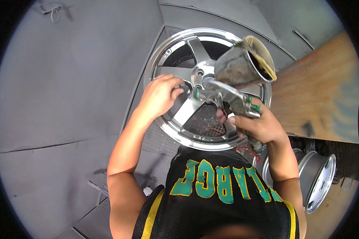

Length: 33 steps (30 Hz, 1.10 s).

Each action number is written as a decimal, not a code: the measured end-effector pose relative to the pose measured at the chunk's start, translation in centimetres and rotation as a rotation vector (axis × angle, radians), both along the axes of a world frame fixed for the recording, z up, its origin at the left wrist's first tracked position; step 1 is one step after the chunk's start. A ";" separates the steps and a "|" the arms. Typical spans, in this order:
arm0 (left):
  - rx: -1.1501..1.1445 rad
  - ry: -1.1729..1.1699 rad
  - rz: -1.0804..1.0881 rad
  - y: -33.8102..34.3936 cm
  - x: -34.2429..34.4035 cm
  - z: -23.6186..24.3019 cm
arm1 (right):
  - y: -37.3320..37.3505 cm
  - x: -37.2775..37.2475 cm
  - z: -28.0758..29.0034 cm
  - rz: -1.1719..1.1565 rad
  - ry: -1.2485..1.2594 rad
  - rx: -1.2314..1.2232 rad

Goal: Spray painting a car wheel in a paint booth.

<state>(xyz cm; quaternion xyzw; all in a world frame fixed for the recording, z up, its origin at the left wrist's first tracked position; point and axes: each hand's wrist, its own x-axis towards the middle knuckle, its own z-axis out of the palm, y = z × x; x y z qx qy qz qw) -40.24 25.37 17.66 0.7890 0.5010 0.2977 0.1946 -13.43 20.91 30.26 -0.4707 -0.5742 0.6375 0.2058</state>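
Note:
A silver alloy wheel [188,115] with broad spokes and a polished lip faces me in the middle of the view. My right hand [263,125] is wrapped round a metal spray gun [231,97] with green fittings. Its dented metal cup [233,65] tilts to the right, and a tan paper-like liner [263,55] sticks out of the cup's mouth. The gun's nozzle end points left, in front of the wheel's hub. My left hand [161,93] is closed over the wheel's left spoke, thumb and fingers curled together. A dark bit shows at its fingertips, too small to name.
A wooden board [319,91] stands at the right. More silver wheels [321,181] stand below it, beside my right arm. Grey walls [68,79] surround the left side, and a thin cord [52,12] hangs at top left. A red wire [249,149] shows below my right hand.

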 end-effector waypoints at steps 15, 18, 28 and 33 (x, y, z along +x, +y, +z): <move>-0.029 0.427 0.254 9.0 -4.9 -5.8 | 3.7 9.5 -2.2 -0.454 -0.439 0.388; -0.028 0.434 0.253 9.4 -6.3 -6.3 | 0.1 10.3 -4.4 -0.437 -0.428 0.349; -0.059 0.521 0.170 12.6 -6.0 -4.8 | -9.3 3.8 -6.9 -0.342 -0.135 -0.011; -0.032 0.563 0.171 8.9 -5.6 -3.3 | -9.8 0.1 -6.0 -0.185 0.010 -0.196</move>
